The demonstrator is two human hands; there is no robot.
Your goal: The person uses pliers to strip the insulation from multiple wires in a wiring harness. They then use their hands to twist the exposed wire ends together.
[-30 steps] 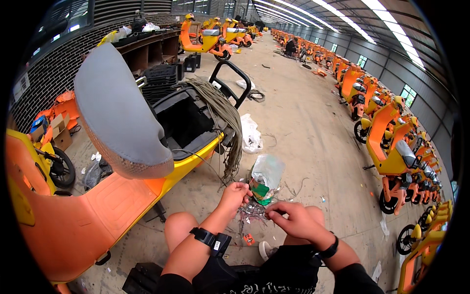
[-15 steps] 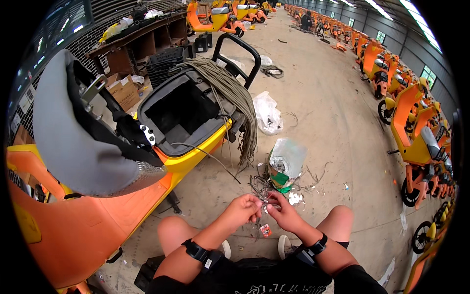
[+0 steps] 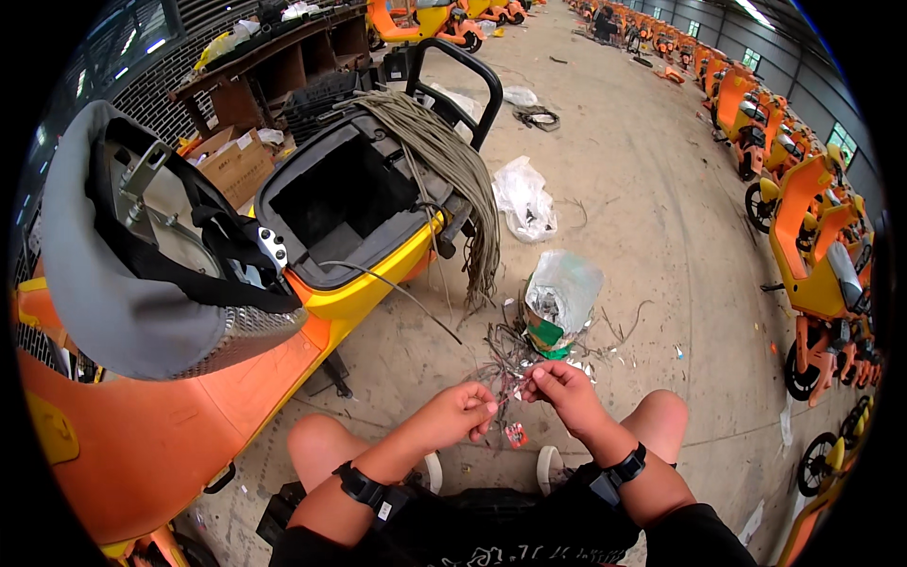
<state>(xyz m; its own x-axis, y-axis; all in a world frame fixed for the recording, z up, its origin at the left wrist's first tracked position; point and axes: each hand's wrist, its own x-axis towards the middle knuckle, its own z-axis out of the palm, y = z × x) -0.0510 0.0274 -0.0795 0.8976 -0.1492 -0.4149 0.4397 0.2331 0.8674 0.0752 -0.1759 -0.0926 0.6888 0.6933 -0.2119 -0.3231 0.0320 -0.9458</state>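
Observation:
My left hand [image 3: 455,416] is closed in a pinch, and a thin reddish wire [image 3: 504,400] shows at its fingertips. A short gap away, my right hand [image 3: 567,389] pinches thumb against forefinger; what lies in that pinch is too small to make out. Below and behind my fingers, a tangle of thin cut wires [image 3: 504,346] lies on the concrete floor. Just beyond my right hand stands an open white and green sack [image 3: 565,288] with scraps inside. A small red printed card [image 3: 515,434] lies on the floor below the gap between my hands.
At the left stands an orange and yellow scooter [image 3: 179,416], its grey seat [image 3: 142,312] tipped up and the storage box open. A coil of grey-green cable [image 3: 436,156] drapes over its rear. A white plastic bag [image 3: 523,198] lies farther off. Parked scooters [image 3: 803,227] line the right.
My hands have moved apart from each other, the right one lifting slightly away and the left shifting a little lower. The view has shifted slightly.

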